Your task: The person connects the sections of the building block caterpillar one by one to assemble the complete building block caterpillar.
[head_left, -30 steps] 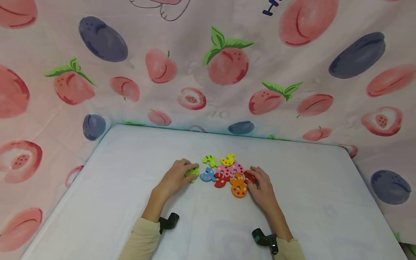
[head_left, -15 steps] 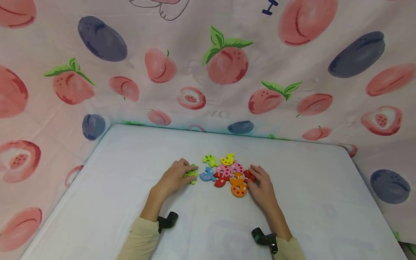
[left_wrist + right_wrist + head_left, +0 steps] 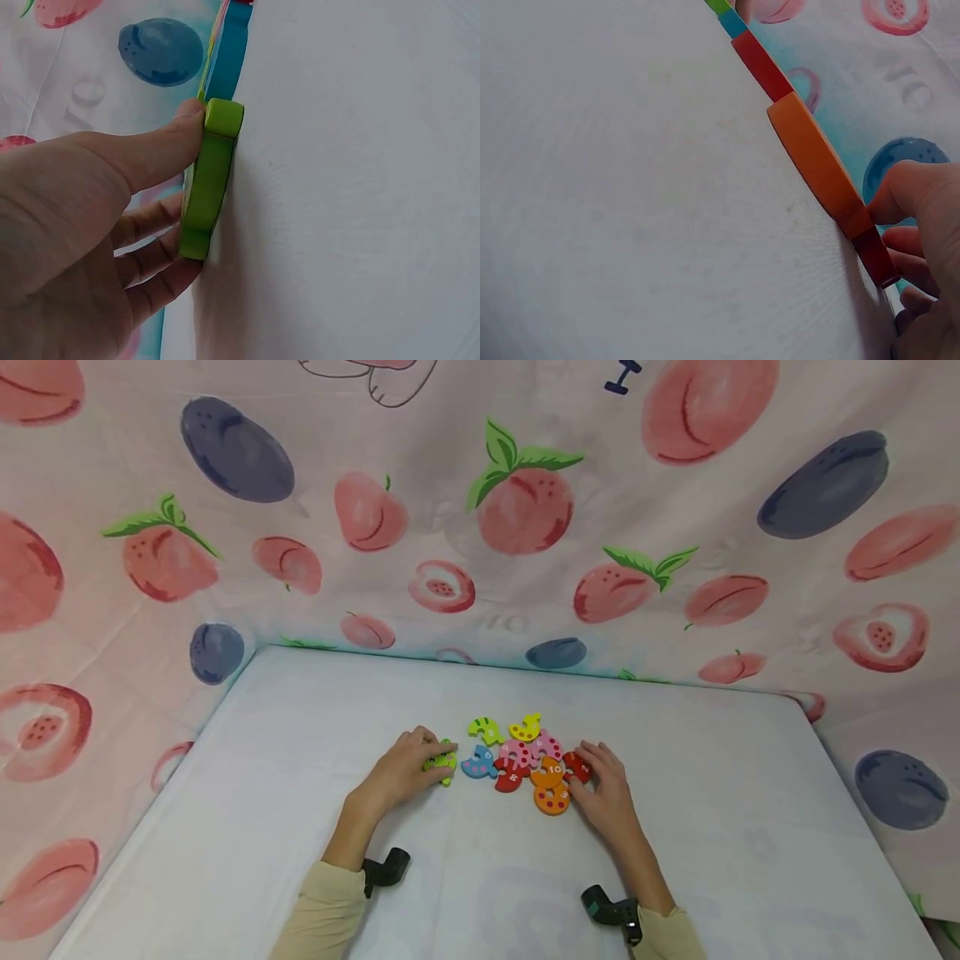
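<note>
On the white table, my left hand (image 3: 401,768) holds a bright green animal-shaped puzzle piece (image 3: 441,763) between thumb and fingers. The left wrist view shows the thick edge of this green piece (image 3: 210,180), thumb on its upper end and fingers behind. My right hand (image 3: 606,793) grips a red puzzle piece (image 3: 576,767) marked 2 at the cluster's right side. Orange pieces, one numbered 10 (image 3: 547,772) and a spotted one (image 3: 552,800), lie against it. In the right wrist view the thumb is right at the orange edge (image 3: 817,165), the fingers beside the dark red edge (image 3: 876,259).
Between the hands lie a blue piece (image 3: 479,762), a red piece numbered 8 (image 3: 509,777), pink spotted pieces (image 3: 546,747), a yellow piece (image 3: 525,728) and a striped green piece (image 3: 486,731). A fruit-print cloth (image 3: 450,535) rises behind the table.
My left hand has shifted slightly left with the green piece, widening the gap to the blue one. My right hand stays nearly in place; more of the red piece's number shows.
</note>
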A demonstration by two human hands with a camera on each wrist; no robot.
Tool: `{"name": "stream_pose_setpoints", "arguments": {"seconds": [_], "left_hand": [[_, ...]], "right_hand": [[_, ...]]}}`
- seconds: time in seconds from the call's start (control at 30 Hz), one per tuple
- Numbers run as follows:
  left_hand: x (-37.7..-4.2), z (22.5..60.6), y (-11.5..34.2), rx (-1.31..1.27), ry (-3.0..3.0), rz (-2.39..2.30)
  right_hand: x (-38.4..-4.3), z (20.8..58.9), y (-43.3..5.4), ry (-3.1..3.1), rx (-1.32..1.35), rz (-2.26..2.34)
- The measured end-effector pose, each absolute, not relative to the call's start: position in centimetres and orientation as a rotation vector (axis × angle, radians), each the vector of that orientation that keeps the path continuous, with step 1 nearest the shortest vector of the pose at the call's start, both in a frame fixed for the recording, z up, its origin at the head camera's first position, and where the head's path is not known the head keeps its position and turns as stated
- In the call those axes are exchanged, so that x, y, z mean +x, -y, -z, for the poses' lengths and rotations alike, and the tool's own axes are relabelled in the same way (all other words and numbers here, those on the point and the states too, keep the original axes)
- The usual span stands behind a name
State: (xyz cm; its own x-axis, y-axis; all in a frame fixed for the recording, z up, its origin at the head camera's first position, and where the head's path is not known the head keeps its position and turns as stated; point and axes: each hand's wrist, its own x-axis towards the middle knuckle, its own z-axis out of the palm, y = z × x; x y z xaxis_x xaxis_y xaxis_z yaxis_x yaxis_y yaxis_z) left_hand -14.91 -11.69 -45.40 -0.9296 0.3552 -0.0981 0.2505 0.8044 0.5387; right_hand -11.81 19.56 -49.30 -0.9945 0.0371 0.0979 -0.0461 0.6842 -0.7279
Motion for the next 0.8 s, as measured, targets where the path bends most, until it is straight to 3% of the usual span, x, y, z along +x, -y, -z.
{"name": "stream_pose_setpoints", "arguments": {"seconds": [0.8], "left_hand": [[-14.62,44.83,12.21,0.54,-2.7,-0.738]], "right_hand": [[-11.84,49.44,-19.75,2.805,0.003,-1.159]]}}
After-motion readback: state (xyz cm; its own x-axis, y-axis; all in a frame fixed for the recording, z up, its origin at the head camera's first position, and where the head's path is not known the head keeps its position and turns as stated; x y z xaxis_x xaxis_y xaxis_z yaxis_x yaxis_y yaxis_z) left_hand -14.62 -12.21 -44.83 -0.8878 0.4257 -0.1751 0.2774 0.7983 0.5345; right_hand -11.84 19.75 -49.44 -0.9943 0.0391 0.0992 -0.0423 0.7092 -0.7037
